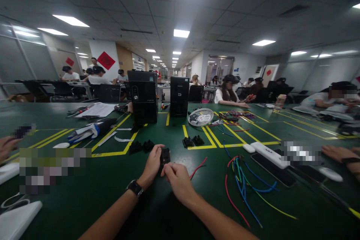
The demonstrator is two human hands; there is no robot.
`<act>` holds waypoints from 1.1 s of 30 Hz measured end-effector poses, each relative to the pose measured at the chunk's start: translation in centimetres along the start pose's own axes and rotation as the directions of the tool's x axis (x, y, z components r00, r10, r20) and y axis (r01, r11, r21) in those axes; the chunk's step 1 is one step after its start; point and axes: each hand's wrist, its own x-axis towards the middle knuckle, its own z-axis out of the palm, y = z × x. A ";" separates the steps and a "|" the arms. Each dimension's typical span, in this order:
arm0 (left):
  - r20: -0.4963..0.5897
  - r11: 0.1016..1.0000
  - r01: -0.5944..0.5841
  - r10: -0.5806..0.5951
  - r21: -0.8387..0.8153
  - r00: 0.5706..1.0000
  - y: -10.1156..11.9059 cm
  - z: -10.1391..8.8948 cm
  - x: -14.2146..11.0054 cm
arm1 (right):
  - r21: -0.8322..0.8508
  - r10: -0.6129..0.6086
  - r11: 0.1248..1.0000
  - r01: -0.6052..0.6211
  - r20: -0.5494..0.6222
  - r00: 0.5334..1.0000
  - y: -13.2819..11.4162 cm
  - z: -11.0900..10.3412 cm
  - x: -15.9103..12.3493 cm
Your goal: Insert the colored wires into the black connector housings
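Note:
My left hand (152, 165) and my right hand (177, 178) meet over the green table (126, 195) around a small black block (165, 155), a connector-like part. The left fingers curl round its left side and the right fingers pinch it from below. A watch sits on my left wrist (135, 187). A red wire (198, 168) runs out to the right from under my right hand. Two more black blocks (141, 146) lie just beyond my left hand, and another pair (192, 141) sits farther right.
A bundle of coloured wires (244, 183) lies right of my hands. Two black computer towers (143, 95) (179, 95) and a white fan grille (200, 117) stand farther back. Other people's hands reach in at the left edge (7, 146) and right edge (341, 154). A white power strip (270, 153) lies at the right.

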 end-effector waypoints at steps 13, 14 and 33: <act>0.059 0.717 -0.130 0.124 0.685 0.991 -0.1 2.6 7.8 | -0.142 -0.038 0.989 0.029 -0.055 0.998 1.3 -1.6 1.0; 0.067 0.688 -0.142 0.135 0.712 0.989 0.0 2.6 7.8 | -0.152 -0.040 0.988 0.031 -0.053 0.998 1.4 -1.6 1.1; 0.289 0.317 -0.310 0.111 0.896 0.951 0.5 -7.0 4.6 | -0.245 -0.144 0.956 0.158 0.074 0.987 1.3 -1.2 0.4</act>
